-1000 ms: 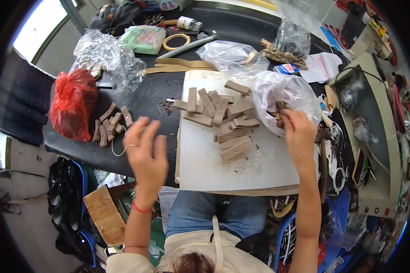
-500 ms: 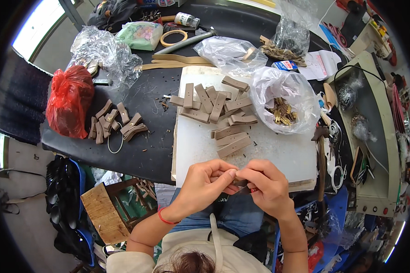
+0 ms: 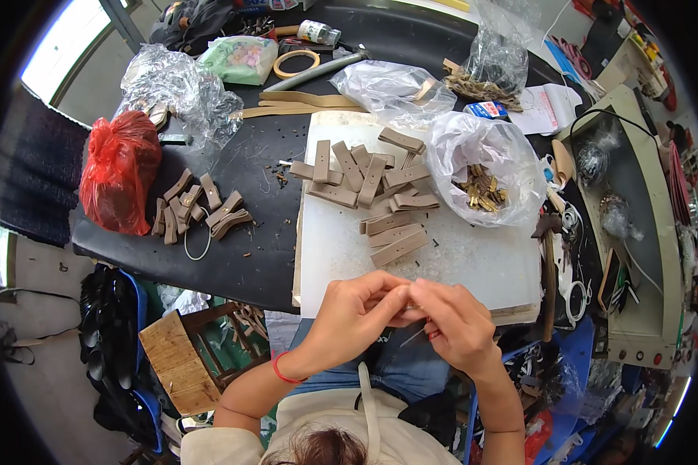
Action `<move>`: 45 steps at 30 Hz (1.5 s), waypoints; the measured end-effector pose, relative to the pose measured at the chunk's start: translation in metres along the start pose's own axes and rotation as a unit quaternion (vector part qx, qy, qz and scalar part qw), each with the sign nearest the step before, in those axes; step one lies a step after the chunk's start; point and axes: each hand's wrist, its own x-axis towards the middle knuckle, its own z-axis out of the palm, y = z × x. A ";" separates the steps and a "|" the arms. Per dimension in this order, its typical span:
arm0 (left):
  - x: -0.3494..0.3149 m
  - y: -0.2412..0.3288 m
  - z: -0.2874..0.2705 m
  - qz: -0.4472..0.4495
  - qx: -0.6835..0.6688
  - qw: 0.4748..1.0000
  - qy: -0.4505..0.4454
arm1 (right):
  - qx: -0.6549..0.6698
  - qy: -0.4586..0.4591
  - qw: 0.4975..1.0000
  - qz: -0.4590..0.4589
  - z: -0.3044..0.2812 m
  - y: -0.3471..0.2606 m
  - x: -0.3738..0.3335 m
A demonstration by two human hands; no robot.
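Observation:
Close together over the near edge of the white board (image 3: 473,271), my left hand (image 3: 364,310) and my right hand (image 3: 457,322) meet at the fingertips. Both are closed in a pinch. Whatever is between them is small and mostly covered by the fingers. A bit of red and a thin, blurred edge show under the right fingers, too little to name. Beyond the hands lies a loose pile of folded taupe strap loops (image 3: 371,182) with small holes. Right of the pile, an open clear plastic bag (image 3: 520,155) holds small gold-coloured metal pieces (image 3: 485,190).
On the black tabletop (image 3: 240,267), more taupe strap pieces (image 3: 180,208) lie beside a tied red plastic bag (image 3: 120,170). Flat tan strips (image 3: 310,101), a tape roll (image 3: 295,63) and a grey rod (image 3: 318,71) lie behind. A hammer (image 3: 548,263) flanks the board's right side.
My right fingers have shifted, stretching further over my left fingertips. The dark, red-marked item under the right hand shows less now. The straps and bags stay put.

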 end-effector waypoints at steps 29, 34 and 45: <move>0.006 -0.003 0.005 -0.038 -0.171 0.983 -0.056 | 0.250 0.130 0.925 0.256 0.012 -0.001 -0.015; 0.006 -0.009 0.005 -0.039 -0.166 0.984 -0.051 | 0.228 0.125 0.931 0.258 0.013 0.000 -0.015; 0.001 -0.009 0.009 0.001 -0.099 0.994 -0.050 | 0.213 0.119 0.938 0.245 0.014 0.000 -0.012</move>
